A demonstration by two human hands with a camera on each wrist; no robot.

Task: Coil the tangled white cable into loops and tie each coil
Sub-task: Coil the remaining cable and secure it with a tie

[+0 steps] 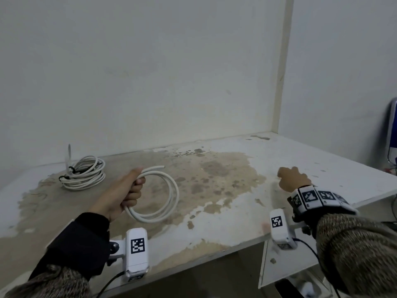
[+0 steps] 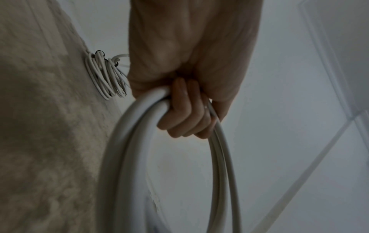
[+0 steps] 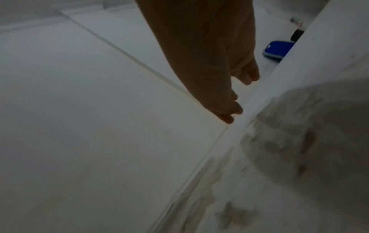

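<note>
My left hand [image 1: 131, 190] grips a thick white cable coil [image 1: 169, 196] of a few loops, held just above the worn table [image 1: 214, 168]; one cut end sticks out past my thumb. In the left wrist view my fingers [image 2: 187, 116] curl round the loops of the coil [image 2: 127, 157]. A thinner white cable coil [image 1: 84, 176], bound with black ties, lies at the table's back left, also seen in the left wrist view [image 2: 105, 75]. My right hand [image 1: 293, 178] hovers over the table's right side, fingers [image 3: 233, 108] loosely bent and holding nothing.
A white wall [image 1: 150, 72] runs along the back of the table and a vertical post [image 1: 281, 67] stands at the back right corner. A blue object [image 3: 278, 49] lies beyond the table's right edge. A white strip [image 1: 69, 157] stands by the tied coil.
</note>
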